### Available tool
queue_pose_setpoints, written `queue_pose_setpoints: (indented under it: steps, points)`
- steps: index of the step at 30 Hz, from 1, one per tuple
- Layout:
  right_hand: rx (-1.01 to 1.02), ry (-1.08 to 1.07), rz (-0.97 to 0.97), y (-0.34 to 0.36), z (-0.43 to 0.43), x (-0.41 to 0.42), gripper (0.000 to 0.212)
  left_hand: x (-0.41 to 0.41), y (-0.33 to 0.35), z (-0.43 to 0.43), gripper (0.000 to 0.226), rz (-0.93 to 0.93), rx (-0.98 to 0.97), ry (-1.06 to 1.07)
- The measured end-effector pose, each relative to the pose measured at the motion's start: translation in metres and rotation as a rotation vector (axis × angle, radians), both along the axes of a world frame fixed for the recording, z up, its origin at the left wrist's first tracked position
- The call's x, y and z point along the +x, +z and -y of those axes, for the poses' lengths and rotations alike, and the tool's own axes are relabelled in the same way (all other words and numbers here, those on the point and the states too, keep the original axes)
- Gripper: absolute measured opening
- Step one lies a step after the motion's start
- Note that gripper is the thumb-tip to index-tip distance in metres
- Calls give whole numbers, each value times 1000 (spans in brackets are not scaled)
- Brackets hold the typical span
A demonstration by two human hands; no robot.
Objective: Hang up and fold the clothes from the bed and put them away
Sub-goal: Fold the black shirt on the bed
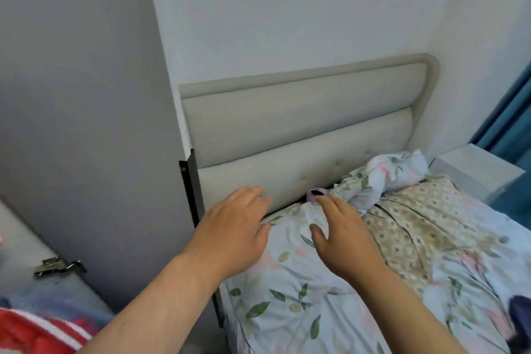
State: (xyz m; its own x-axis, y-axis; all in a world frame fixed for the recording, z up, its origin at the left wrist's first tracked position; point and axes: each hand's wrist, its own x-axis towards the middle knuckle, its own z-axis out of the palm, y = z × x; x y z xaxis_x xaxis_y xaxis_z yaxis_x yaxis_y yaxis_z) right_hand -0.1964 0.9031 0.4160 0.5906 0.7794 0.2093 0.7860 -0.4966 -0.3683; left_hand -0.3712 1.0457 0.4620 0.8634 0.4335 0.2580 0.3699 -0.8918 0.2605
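Your left hand (235, 236) and right hand (342, 238) are stretched out over the floral bedding (290, 304), fingers loosely spread and holding nothing. Just beyond your right fingertips, a lilac item (315, 194) sits against the padded headboard (301, 129). A dark blue garment (520, 314) lies on the bed, near right.

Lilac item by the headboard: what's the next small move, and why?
Probably reach the right hand a little forward and pinch the lilac item. It sits just ahead of that hand, tucked between the headboard and the floral bedding. Both it and the left hand are open, holding nothing.
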Motion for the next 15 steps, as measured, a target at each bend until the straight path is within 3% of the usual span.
queue_pose_setpoints:
  steps: [15]
  points:
    - [-94,-481,-67,6,95,51,65,142,-22,-20,52,-182,56,-365]
